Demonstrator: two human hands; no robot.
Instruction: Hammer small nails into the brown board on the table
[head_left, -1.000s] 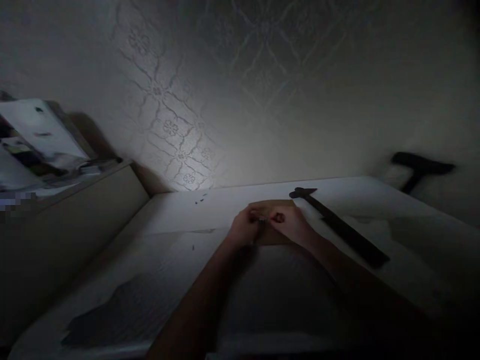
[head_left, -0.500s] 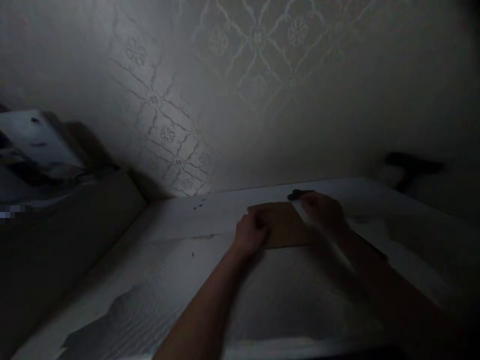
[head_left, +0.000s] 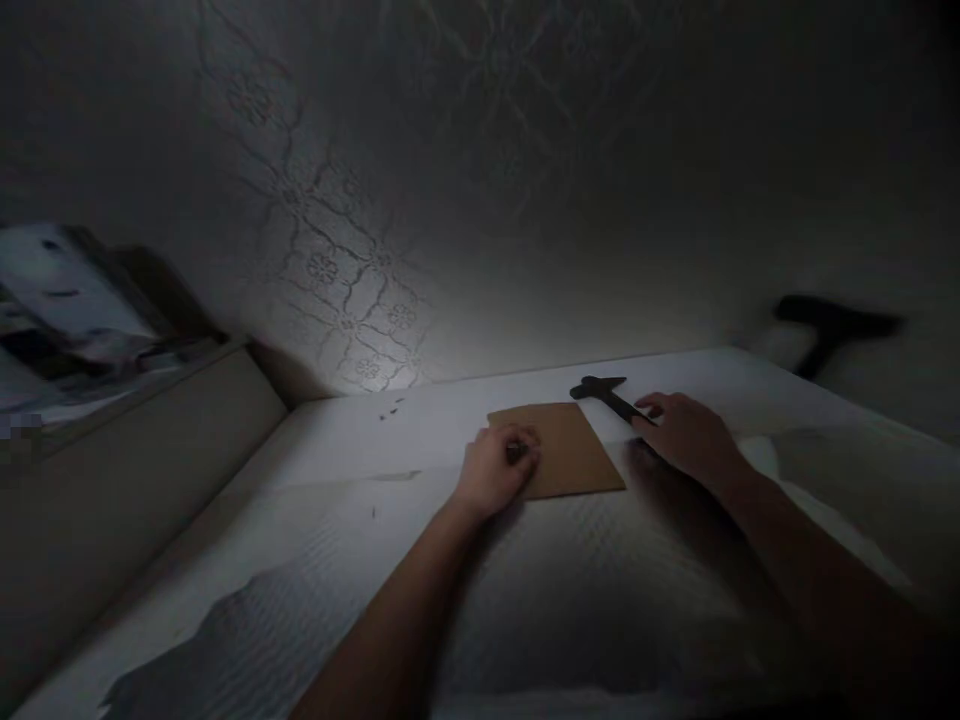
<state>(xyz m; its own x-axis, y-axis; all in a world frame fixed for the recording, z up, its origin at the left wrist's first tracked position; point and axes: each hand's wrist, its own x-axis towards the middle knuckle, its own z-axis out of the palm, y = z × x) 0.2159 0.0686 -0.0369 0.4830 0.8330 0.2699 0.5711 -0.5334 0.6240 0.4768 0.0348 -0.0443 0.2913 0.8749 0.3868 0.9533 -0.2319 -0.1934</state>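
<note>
A square of brown cardboard [head_left: 574,450] lies flat on the pale tabletop. My left hand [head_left: 495,468] rests on its left part, fingers curled in a pinch; whatever is between the fingertips is too dark to make out. Beyond the board's right corner is a dark hammer [head_left: 609,392], its head lying toward the wall. My right hand [head_left: 686,437] is closed round the hammer's handle, to the right of the cardboard, and hides the handle's lower part.
Several small dark bits [head_left: 390,408] lie on the white surface [head_left: 330,430] to the left. A crinkled translucent sheet [head_left: 277,600] covers the front. The patterned wall [head_left: 465,260] borders the back. At right, a dark T-shaped form [head_left: 832,322] appears; a box-like ledge [head_left: 150,470] stands left.
My right hand has slid from near the hammer's head back along the handle, uncovering the head and the cardboard's right edge. My left hand stays on the cardboard.
</note>
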